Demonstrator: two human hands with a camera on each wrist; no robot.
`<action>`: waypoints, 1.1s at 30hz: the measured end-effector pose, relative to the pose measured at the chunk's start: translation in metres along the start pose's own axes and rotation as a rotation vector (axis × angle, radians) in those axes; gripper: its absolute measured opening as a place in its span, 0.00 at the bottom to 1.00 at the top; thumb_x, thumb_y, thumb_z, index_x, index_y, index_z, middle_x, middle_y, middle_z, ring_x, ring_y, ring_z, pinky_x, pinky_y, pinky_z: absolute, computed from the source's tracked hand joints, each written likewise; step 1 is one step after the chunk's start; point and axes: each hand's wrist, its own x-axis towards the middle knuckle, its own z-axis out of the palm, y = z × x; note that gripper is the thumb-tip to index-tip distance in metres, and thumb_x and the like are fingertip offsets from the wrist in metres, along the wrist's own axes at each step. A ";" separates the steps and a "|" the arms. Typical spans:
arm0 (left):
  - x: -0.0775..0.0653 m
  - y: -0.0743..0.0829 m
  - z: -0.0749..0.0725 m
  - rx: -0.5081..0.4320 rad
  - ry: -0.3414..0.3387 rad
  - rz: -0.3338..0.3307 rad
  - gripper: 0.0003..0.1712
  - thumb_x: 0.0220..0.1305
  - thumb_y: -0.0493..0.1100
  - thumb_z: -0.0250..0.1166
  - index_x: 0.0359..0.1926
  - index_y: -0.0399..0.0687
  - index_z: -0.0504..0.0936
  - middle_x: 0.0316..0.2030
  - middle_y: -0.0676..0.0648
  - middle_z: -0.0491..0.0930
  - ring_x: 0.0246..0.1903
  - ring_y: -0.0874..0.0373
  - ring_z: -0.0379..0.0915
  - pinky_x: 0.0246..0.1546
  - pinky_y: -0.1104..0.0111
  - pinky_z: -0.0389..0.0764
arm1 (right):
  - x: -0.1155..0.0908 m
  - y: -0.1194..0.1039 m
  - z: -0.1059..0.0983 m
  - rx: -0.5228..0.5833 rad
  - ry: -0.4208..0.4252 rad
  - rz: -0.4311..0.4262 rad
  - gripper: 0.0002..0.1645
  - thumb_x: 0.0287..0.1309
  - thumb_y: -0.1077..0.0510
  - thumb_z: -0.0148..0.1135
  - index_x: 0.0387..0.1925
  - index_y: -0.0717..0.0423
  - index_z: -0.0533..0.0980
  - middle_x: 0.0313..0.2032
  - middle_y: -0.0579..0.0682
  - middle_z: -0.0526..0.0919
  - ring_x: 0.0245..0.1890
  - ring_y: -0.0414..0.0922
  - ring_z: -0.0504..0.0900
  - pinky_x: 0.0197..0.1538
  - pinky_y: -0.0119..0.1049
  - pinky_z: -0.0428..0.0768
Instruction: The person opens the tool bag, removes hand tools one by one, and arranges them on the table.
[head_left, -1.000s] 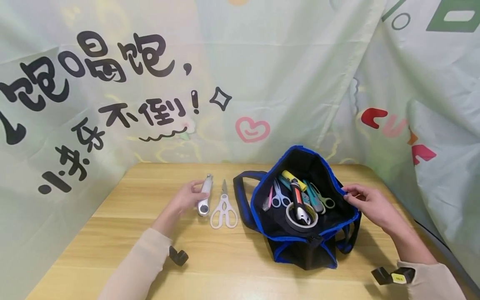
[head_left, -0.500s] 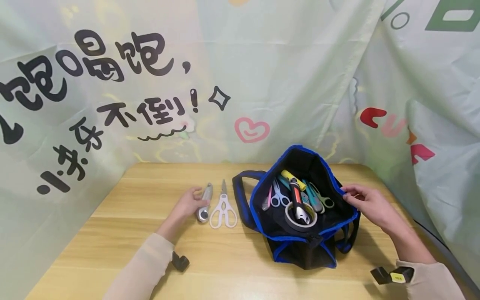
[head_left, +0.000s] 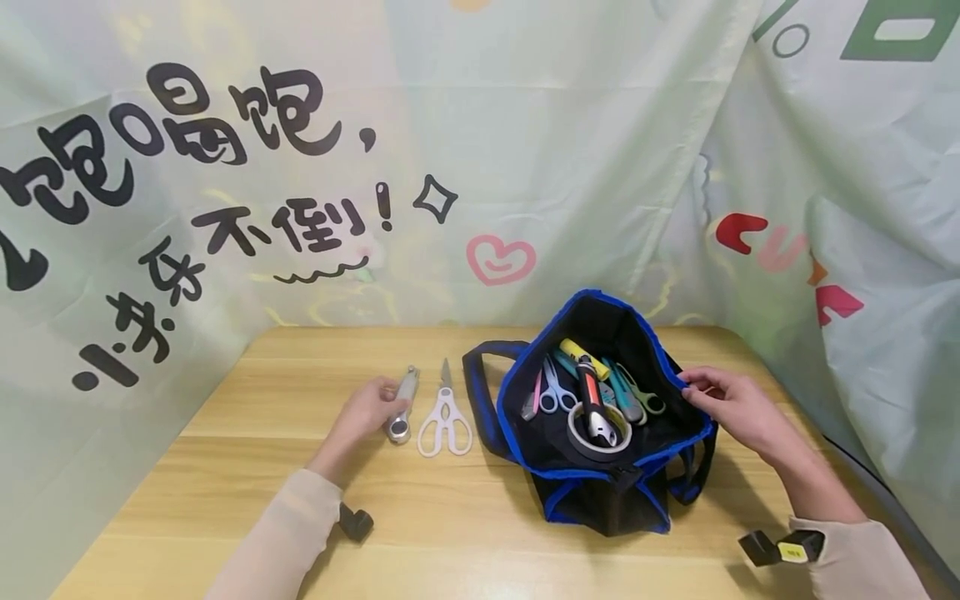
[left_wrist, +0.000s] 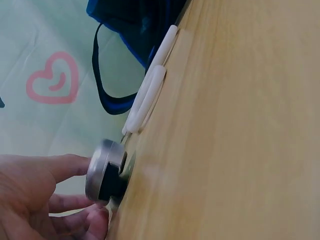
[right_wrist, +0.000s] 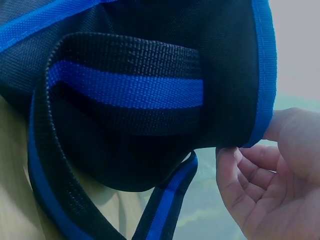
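Observation:
At the left of the table, a silver-grey handheld tool (head_left: 402, 408) with a round dark button lies lengthwise. My left hand (head_left: 369, 406) pinches its side. The left wrist view shows the tool's rounded metal end (left_wrist: 100, 172) close against the tabletop, a finger on its side and others curled below. White-handled scissors (head_left: 446, 421) lie just right of it. My right hand (head_left: 731, 406) grips the blue-trimmed rim of a black tool bag (head_left: 543, 462) between thumb and fingers; the right wrist view shows the pinched edge (right_wrist: 265, 100). The bag's mouth is held wide.
Inside the bag lie a black-and-orange tool (head_left: 592, 396), a tape roll (head_left: 577, 433), blue-handled scissors (head_left: 553, 398), green-handled scissors (head_left: 654, 403), a teal cutter (head_left: 624, 396) and a yellow cylinder (head_left: 581, 357). A strap handle (head_left: 480, 400) sticks out left. A printed curtain (head_left: 585, 167) stands behind the table.
The silver-grey tool has come down onto the table and shifted slightly left, with my left hand following. My right hand has kept its hold on the bag's rim.

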 end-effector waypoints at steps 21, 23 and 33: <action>-0.004 0.006 -0.001 -0.016 -0.033 -0.005 0.32 0.64 0.43 0.65 0.65 0.34 0.68 0.47 0.36 0.80 0.33 0.55 0.79 0.33 0.66 0.83 | -0.001 -0.002 -0.002 -0.032 -0.001 0.016 0.16 0.69 0.60 0.56 0.51 0.66 0.76 0.38 0.55 0.82 0.31 0.35 0.76 0.32 0.31 0.74; -0.006 0.007 0.000 0.001 -0.024 -0.003 0.32 0.64 0.44 0.65 0.65 0.34 0.69 0.44 0.37 0.80 0.31 0.55 0.79 0.31 0.67 0.82 | -0.001 -0.002 -0.002 -0.035 -0.002 0.016 0.16 0.69 0.60 0.56 0.51 0.66 0.77 0.38 0.55 0.82 0.31 0.35 0.76 0.32 0.30 0.74; -0.008 0.005 0.000 0.051 -0.012 -0.010 0.32 0.65 0.47 0.65 0.64 0.34 0.69 0.45 0.38 0.80 0.31 0.56 0.78 0.31 0.66 0.82 | 0.000 -0.003 -0.002 -0.026 -0.014 0.029 0.17 0.69 0.58 0.56 0.53 0.67 0.76 0.41 0.57 0.83 0.32 0.35 0.76 0.33 0.31 0.75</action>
